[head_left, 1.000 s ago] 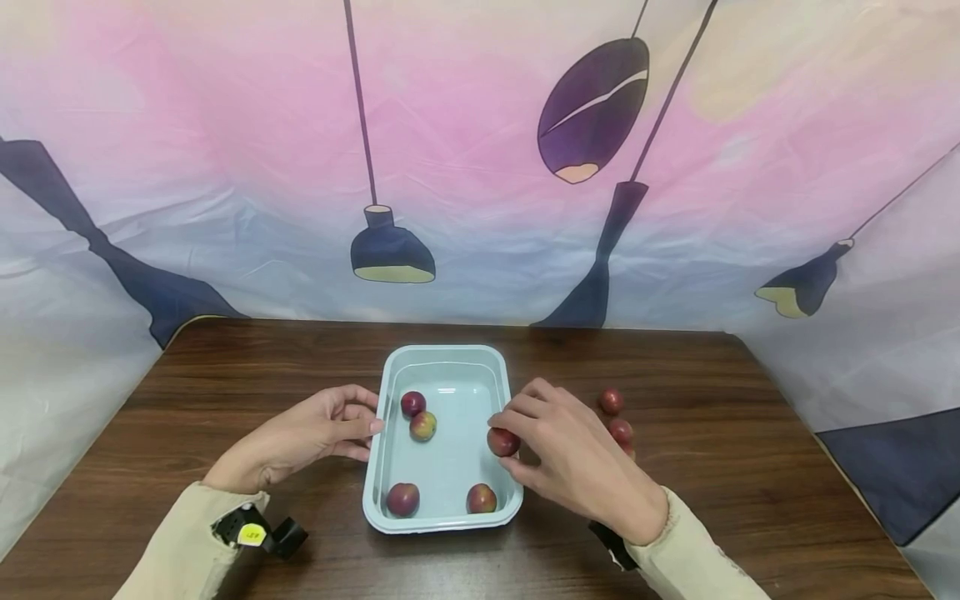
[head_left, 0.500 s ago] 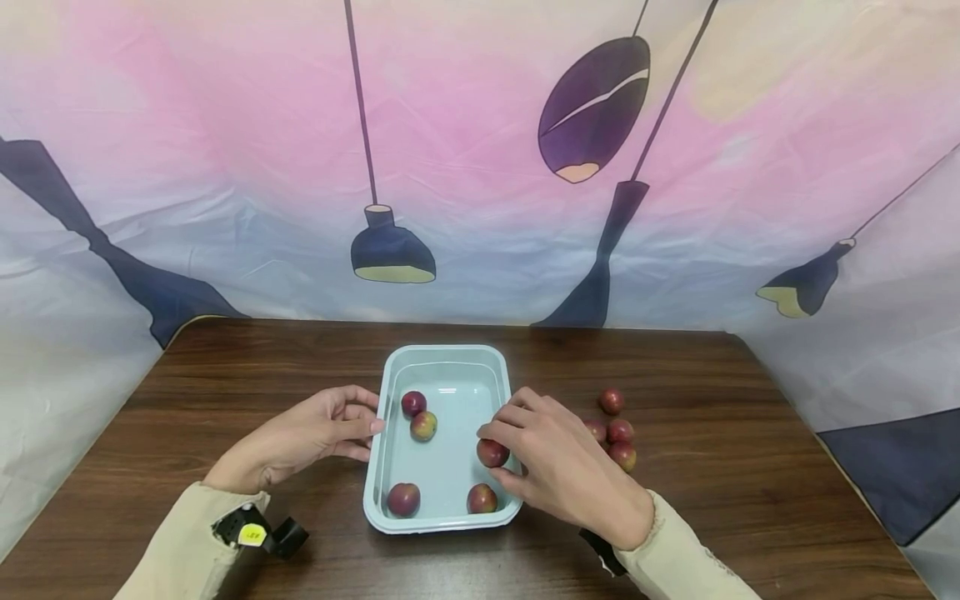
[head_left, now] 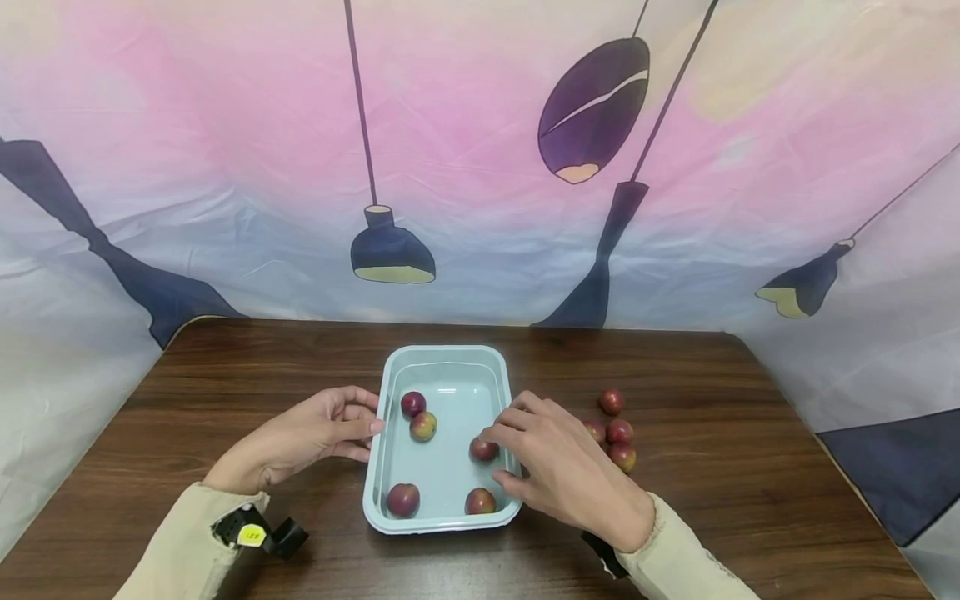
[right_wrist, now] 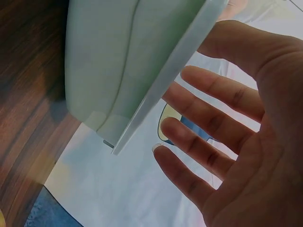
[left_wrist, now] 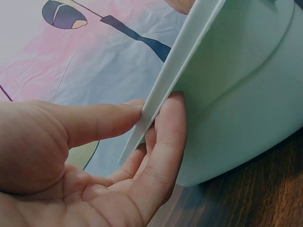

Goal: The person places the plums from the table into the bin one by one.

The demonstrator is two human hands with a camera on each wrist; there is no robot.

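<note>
Dropped lower since half a second ago: one plum (head_left: 483, 451), then between the fingers of the right hand (head_left: 562, 467), now against the right inside of the tray (head_left: 450, 467), thumb fallen away from it.

Backdrop: printed cloth (head_left: 465, 158), lamp shapes on pink and blue. In front of it, brown wooden desk (head_left: 247, 367). Tray sits mid-desk, long side running away from the person.

Left hand (head_left: 315, 429): grip pinches the tray's left rim, thumb on top, fingers curled beneath (left wrist view agrees). Right hand: grip released, fingers loosely bent over the right rim, forefinger tip just above the plum or grazing it; cannot tell which.

Four others in the tray: dark plum (head_left: 412, 404) touching yellowish plum (head_left: 423, 426); front-left plum (head_left: 403, 499); front-right plum (head_left: 480, 501). Four loose plums (head_left: 611, 402) on the desk, right of the tray.

Handling, my judgement: plum looks round enough to roll, so let it settle before lifting the fingers clear. Raise knuckles over the rim rather than dragging across. Left pinch should steady, not tip, the tray.
</note>
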